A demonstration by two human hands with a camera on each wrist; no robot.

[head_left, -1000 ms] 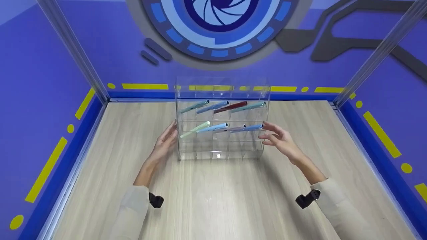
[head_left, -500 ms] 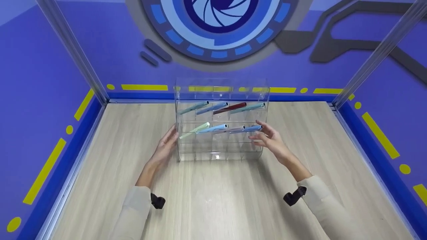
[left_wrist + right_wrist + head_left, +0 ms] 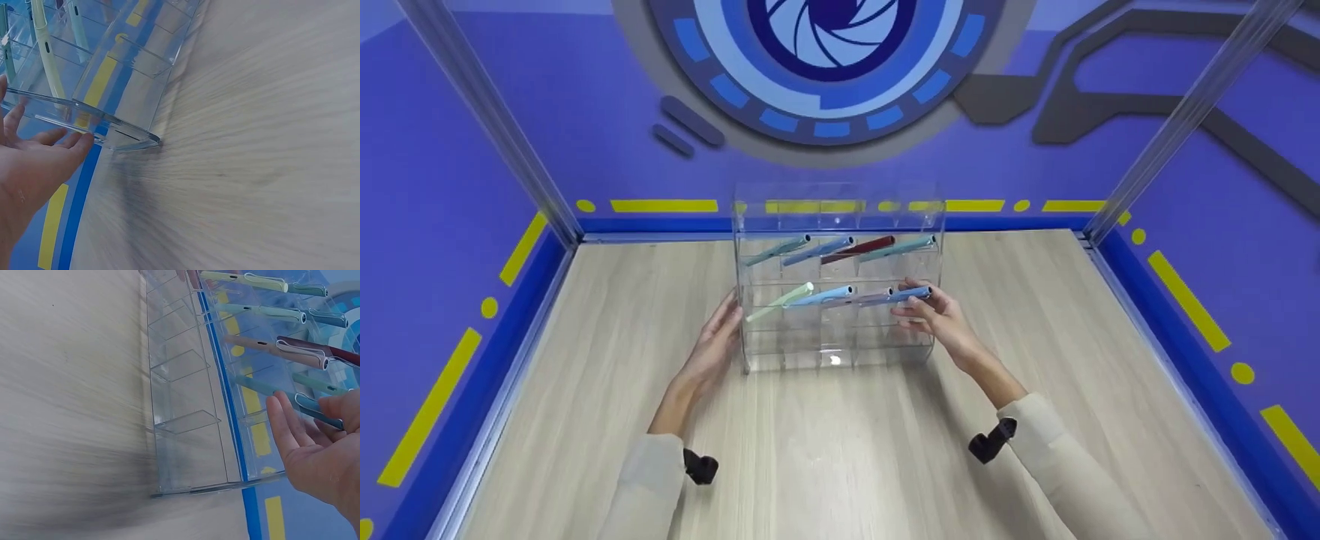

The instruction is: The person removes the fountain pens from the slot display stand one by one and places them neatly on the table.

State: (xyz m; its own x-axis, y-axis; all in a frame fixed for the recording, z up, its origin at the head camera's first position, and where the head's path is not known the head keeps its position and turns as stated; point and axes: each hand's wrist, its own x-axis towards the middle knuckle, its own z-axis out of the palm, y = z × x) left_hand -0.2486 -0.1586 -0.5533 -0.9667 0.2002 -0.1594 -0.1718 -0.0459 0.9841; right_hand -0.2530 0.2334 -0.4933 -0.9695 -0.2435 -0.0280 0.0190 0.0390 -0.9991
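Step in hand looks like handling the blue pen (image 3: 253, 384), lower row, between 3 and 4 o'clock on the clear rack (image 3: 802, 341); rack stands mid-table, centre of the head view. Right hand (image 3: 956, 330), 4 o'clock of rack: partly closed, thumb and fingers curled round the pen's capped end; can't tell how firm the pinch is. Left hand (image 3: 712, 349), 8 o'clock: fingers loosely extended against the side wall, nothing gripped. To do it well: keep light left-hand pressure so the rack doesn't skid, pinch the cap squarely, move the pen only along its own slant, keep the clip off the pale pen (image 3: 281, 351) at its 9 o'clock side. Looks: blue barrel, wire clip, round cap end, tilted with cap toward 2 o'clock. Rack is see-through, tiered, divided; eight pens, two rows of four, dark red pen (image 3: 859, 250) in the upper row.
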